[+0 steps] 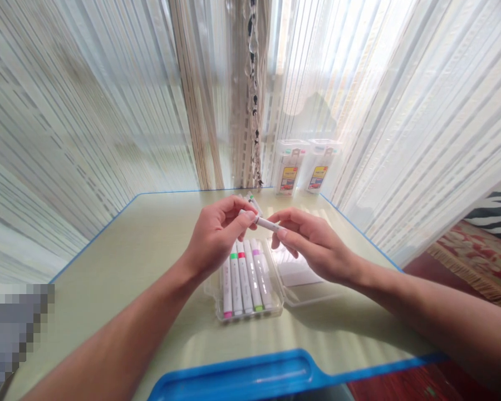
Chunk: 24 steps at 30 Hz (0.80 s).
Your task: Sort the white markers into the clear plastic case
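Note:
A white marker (269,224) is held level between my two hands, above the middle of the table. My left hand (219,225) pinches its left end between thumb and fingers. On the right end, the thumb and fingers of my right hand (313,239) close round the barrel. Below them lies an open clear plastic case (250,316), its lid (313,298) folded out to the right. Several white markers (245,281) with coloured bands and ends lie side by side in the case. More markers (253,201) show behind my left hand, partly hidden by it.
Two closed clear marker cases (288,172) stand upright at the table's back right. The pale green table (150,239) has a blue rim and a blue tray groove (237,379) at its front edge. String curtains (121,94) hang close behind and at both sides.

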Tool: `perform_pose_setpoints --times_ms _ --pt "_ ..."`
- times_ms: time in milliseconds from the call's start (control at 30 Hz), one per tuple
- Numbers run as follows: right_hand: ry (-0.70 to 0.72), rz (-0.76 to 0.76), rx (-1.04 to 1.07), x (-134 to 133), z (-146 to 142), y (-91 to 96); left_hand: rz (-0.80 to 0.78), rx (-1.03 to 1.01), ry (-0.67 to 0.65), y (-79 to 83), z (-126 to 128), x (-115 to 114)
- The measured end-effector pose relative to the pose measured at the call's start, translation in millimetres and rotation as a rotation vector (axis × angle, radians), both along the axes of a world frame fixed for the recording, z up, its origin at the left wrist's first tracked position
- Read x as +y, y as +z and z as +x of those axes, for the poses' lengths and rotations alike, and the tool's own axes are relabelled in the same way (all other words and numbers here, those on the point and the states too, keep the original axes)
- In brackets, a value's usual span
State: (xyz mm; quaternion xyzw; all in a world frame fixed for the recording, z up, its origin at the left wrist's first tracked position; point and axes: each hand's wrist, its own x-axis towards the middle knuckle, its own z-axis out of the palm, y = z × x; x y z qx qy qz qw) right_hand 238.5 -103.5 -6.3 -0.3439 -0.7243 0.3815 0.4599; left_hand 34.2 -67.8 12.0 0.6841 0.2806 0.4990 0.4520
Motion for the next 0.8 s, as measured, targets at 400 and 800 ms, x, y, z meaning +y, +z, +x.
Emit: perform_pose_setpoints --times_ms 400,800 --pt "-0.194 -0.070 0.094 1.0 -1.0 9.2 -0.012 0.047 -0.020 0.3 0.3 -1.7" --pt "-0.198 -0.102 0.379 7.7 0.8 5.6 -0.125 -0.245 0.171 -1.1 -8.5 13.4"
